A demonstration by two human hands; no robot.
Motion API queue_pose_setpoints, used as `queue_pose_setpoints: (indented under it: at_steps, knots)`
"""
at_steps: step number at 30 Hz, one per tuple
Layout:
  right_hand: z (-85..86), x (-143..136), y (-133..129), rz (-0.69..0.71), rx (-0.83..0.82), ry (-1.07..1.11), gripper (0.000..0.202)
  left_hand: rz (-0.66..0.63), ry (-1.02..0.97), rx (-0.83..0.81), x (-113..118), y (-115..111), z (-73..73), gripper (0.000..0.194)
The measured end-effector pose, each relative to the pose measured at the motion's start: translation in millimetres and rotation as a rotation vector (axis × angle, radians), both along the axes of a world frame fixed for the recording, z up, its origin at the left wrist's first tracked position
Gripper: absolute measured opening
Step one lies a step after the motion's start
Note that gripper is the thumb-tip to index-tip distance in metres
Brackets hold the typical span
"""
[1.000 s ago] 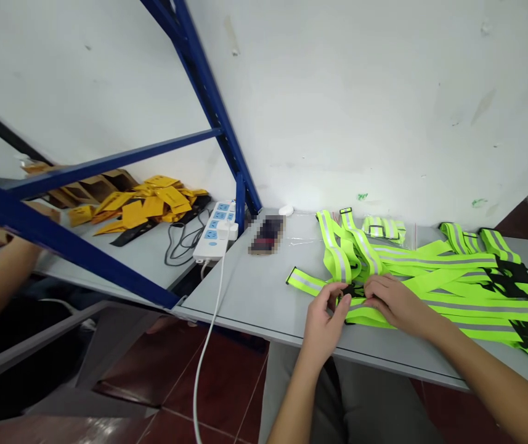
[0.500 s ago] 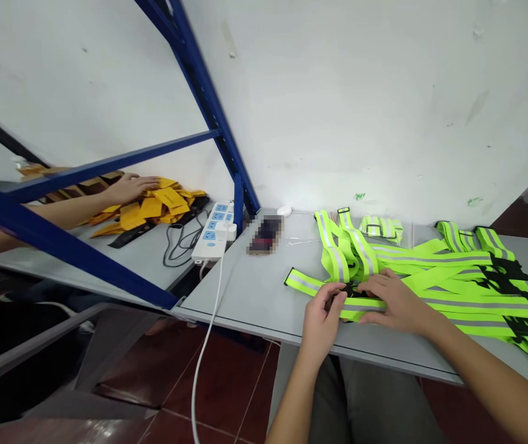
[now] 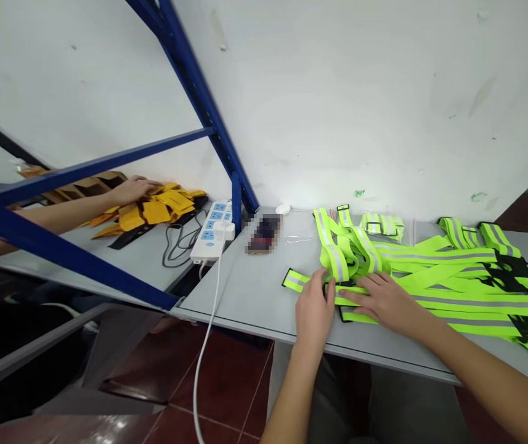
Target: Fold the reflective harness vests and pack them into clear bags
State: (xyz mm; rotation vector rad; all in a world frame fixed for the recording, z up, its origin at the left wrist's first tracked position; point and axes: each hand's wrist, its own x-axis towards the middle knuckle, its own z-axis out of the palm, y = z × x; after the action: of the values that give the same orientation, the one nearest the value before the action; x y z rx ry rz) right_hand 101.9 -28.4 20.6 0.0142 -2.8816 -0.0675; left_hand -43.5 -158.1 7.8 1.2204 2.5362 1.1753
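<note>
Neon yellow-green reflective straps with grey stripes and black buckles lie spread over the grey table. My left hand is at their left end, its thumb and fingers closed on the end of one strap near a black slider. Part of that strap is hidden under the fingers. My right hand rests palm down on the same strap just to the right, fingers stretched out and pressing it flat. Behind both hands, looped straps stand up in loose folds. A folded strap bundle in clear plastic lies by the wall.
A blurred phone and a small white case lie left of the straps. A white power strip with a hanging cable sits beside the blue metal frame. Beyond it, another person's hand touches yellow packets.
My left hand has shifted slightly left and its fingers now reach over the strap end. My right hand has flattened onto the strap, fingers extended leftward. A slider end below it has come into view.
</note>
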Motion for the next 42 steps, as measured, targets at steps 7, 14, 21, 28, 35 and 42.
queue_pose_setpoints:
  at_steps: [7, 14, 21, 28, 35, 42]
  knots:
    - [13.8, 13.1, 8.5, 0.043, -0.3, -0.058, 0.053, 0.065, 0.225, -0.066, 5.4, 2.8, -3.7, 0.024]
    - [14.0, 41.0, 24.7, -0.016, -0.017, 0.058, 0.066, 0.063, 0.362, -0.236, 4.9, 8.8, -1.2, 0.007]
    - [5.3, 47.2, 33.8, 0.083, 0.24, 0.079, 0.055, 0.06, 0.337, -0.361, 5.0, 14.0, 3.9, 0.012]
    - [-0.4, 27.9, 37.9, 0.271, 0.355, 0.164, 0.033, 0.067, 0.286, -0.338, 2.2, 13.7, 1.5, 0.013]
    - [22.8, 21.9, 23.2, 0.247, 0.278, 0.18, 0.026, -0.117, 0.039, -0.015, -0.4, -10.1, 2.1, 0.019]
    - [33.5, 6.6, 22.0, 0.175, 0.046, 0.31, 0.024, -0.226, 0.179, 0.021, 2.6, -32.0, 12.3, 0.044]
